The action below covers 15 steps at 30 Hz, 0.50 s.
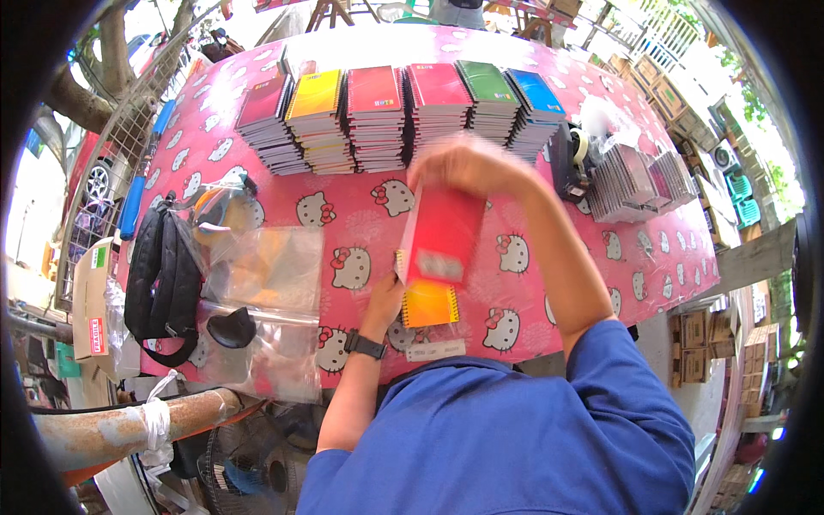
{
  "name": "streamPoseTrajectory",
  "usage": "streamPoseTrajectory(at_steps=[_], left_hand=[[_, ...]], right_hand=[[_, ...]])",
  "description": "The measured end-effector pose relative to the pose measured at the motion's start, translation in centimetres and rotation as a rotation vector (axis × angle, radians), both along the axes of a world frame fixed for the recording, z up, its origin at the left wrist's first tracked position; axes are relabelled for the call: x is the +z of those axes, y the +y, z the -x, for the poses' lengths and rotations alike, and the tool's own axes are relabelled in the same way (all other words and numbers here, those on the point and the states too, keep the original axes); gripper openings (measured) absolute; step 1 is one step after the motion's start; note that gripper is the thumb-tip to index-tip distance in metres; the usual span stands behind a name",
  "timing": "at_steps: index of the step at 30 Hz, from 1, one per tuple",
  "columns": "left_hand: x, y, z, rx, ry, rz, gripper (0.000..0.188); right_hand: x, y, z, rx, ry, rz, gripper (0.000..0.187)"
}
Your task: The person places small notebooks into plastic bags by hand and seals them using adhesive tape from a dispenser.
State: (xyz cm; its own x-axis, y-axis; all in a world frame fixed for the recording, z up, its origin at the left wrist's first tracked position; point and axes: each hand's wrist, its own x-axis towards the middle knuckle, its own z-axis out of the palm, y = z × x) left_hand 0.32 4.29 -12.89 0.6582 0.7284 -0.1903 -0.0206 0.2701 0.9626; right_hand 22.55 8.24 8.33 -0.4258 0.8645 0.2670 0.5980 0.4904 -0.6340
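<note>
My right hand (468,165), blurred by motion, grips the top end of a red notebook (448,227). That notebook slants over a yellow spiral notebook (431,307) and covers its upper part. My left hand (391,294), with a dark watch on the wrist, holds the left edge of the yellow notebook; its fingertips are partly hidden. Beyond my hands stand several tall stacks of spiral notebooks in a row: a dark red stack (262,101), a yellow stack (315,94), a red stack (375,90), a brighter red stack (439,86), a green stack (489,82) and a blue stack (537,91).
On the pink patterned tablecloth (549,330), clear plastic sleeves (273,279) and a black bag (161,270) lie at left. A black tape dispenser (568,163) and plastic-wrapped packs (631,184) stand at right. A small label strip (435,349) lies near the front edge.
</note>
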Motion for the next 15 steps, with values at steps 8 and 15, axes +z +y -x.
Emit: streamPoseTrajectory(at_steps=[8, 15], left_hand=[[2.5, -0.4, -0.5, -0.023, 0.22, -0.148, 0.038], [2.3, -0.3, -0.8, -0.065, 0.165, -0.014, 0.041]], right_hand=[[-10.0, -1.2, 0.1, -0.339, -0.257, -0.206, 0.025], [-2.8, 5.6, -5.6, -0.822, -0.795, -0.373, 0.022]])
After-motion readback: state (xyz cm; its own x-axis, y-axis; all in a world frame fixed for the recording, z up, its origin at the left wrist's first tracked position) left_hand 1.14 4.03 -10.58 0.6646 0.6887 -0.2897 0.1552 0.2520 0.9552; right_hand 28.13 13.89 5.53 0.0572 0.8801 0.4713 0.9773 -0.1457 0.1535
